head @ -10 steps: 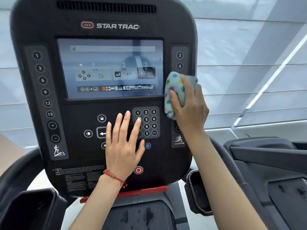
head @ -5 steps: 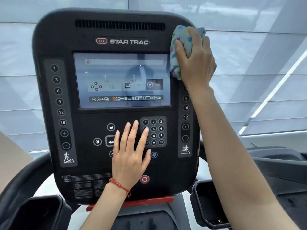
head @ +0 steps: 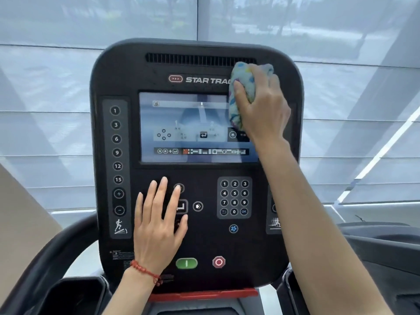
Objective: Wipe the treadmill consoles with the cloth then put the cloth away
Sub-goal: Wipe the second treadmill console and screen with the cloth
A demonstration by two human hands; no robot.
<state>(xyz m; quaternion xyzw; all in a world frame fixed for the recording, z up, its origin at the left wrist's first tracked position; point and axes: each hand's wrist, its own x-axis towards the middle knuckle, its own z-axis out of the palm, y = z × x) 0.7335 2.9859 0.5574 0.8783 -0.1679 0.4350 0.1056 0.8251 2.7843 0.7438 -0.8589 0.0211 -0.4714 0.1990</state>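
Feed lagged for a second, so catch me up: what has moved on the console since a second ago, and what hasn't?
The right hand, gripping the cloth throughout, swept it up the console's right button strip to the top corner, then left onto the screen's upper right corner. The left hand slid left off the keypad, uncovering the green button; it stays flat and empty on the panel.

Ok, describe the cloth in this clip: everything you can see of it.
The cloth is a soft, pale blue-green fabric with coloured spots: blue, yellow, purple. It is bunched into a wad, not spread flat. The right hand grips it and presses it against the console at the screen's upper right corner, covering the end of the brand lettering. Fingers hide much of it.
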